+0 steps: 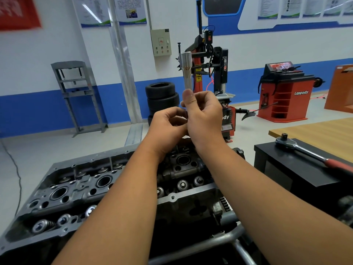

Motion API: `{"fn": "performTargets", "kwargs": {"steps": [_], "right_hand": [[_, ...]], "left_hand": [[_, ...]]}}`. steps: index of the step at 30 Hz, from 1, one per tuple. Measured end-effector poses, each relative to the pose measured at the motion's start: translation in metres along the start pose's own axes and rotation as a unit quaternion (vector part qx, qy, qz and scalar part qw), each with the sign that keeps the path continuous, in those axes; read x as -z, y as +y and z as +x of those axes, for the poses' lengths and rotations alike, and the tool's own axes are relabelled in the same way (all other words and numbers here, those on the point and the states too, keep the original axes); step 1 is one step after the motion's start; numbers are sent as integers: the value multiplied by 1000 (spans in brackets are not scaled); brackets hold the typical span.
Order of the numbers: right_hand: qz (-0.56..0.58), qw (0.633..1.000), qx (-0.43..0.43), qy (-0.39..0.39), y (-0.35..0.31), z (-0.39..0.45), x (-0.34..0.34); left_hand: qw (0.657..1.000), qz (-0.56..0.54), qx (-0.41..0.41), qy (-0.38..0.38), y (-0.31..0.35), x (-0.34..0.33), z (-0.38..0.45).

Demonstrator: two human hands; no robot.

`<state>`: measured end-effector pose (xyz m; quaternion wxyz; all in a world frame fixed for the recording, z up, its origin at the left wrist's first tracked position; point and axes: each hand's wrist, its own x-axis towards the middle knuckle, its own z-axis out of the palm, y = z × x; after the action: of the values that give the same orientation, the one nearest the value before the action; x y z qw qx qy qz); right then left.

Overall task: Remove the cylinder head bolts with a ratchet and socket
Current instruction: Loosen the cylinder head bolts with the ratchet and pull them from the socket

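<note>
Standing upright above both hands: one long socket (187, 70), bright silver metal, cylindrical, its upper end wider with faceted sides, its shaft plain and narrower. It is raised in front of the viewer, over the far end of the cylinder head (80, 190).

Right hand (202, 115): fingers curled round the socket's lower shaft, thumb laid up along it.

Left hand (168, 125): fingers curled in at the socket's bottom end, touching the right hand; what they pinch is hidden.

Cylinder head: dark grey casting, lying below the forearms, round bores and valve springs exposed.

Ratchet (309, 153): chrome head and shaft, red grip, square drive up, lying on a black box (298, 169) at the right, well apart from the hands.

Behind: stacked tyres (162, 95), a red tyre changer (208, 60).
</note>
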<state>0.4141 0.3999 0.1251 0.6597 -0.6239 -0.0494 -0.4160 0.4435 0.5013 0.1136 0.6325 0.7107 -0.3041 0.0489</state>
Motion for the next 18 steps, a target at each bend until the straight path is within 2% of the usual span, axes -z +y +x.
{"fn": "performTargets", "kwargs": {"steps": [4,11,15,18], "right_hand": [[-10,1000,2,11,0,0,1],[5,1000,-4,7,-1,0,1],[-12,1000,-7,8,-2,0,2],[-3,1000,-8,-4,-1,-1,1]], "left_hand": [[994,-94,24,-54,2,0,-2],[999,-43,-1,23,-2,2,1],[994,-86,-1,-64,0,0,0],[997,-59,-12,-40,1,-1,-1]]}}
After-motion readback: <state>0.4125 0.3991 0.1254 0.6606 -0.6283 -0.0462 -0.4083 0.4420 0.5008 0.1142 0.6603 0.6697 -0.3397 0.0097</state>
